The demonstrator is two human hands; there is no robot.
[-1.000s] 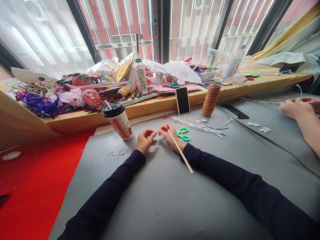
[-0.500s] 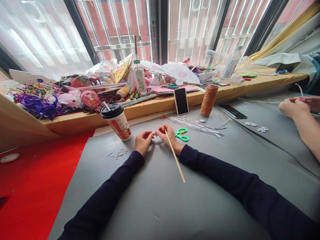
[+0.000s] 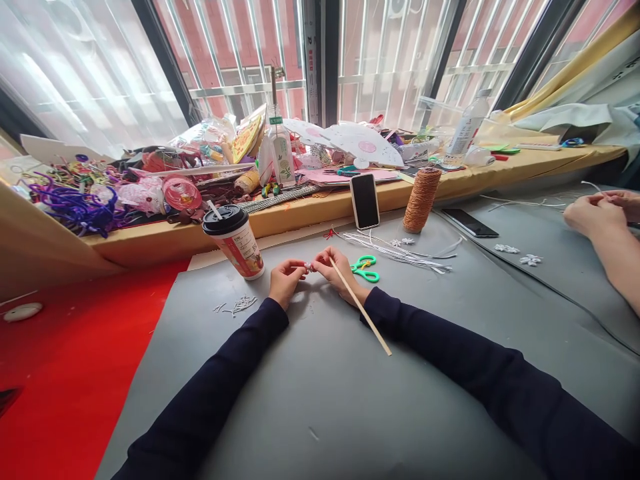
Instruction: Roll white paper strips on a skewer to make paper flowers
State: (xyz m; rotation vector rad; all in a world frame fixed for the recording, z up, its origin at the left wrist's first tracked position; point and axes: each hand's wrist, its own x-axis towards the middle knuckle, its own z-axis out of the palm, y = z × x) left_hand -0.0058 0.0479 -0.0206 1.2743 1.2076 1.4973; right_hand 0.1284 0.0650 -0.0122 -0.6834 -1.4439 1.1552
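Between my two hands is a small white knotted cord piece (image 3: 309,267), pinched by the fingertips of both. My left hand (image 3: 285,281) is closed on its left side. On the other side, my right hand (image 3: 342,275) pinches it and also holds a thin wooden stick (image 3: 367,319), which slants down toward me across the wrist. Green-handled scissors (image 3: 365,268) lie just right of my right hand, their blades partly hidden. Short white cord scraps (image 3: 237,306) lie on the grey table left of my left hand.
A lidded paper cup (image 3: 235,243) stands at left. Behind are a propped phone (image 3: 365,202), white cords (image 3: 400,252) and a brown twine spool (image 3: 421,200). Another person's hands (image 3: 600,212) work at right, near a flat phone (image 3: 470,223) and white knotted pieces (image 3: 531,260). Craft materials crowd the sill.
The stick's lower end has swung to the right and slightly up. My hands stay together, the knotted piece slightly turned between the fingertips. The view has shifted slightly.
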